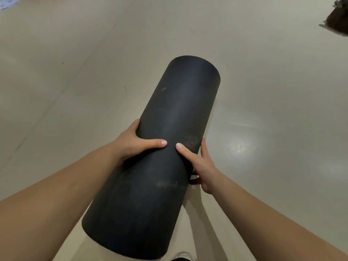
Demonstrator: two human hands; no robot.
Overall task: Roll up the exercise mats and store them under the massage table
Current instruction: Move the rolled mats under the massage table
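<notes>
Mat (169, 147) rolled, left hand (135, 144) & right hand (201, 166) wrapped round its middle. Storing left; no table in view

Item count, floor (75, 72) level:

- Rolled mat (178, 110), black: one.
- Hands: two, the left hand (135, 146) and the right hand (201, 166).
- Dark object (337, 21) at the far right corner of the floor, partly cut off: one.
- Pale flat item (8, 2) at the far left corner, blurred: one.
</notes>
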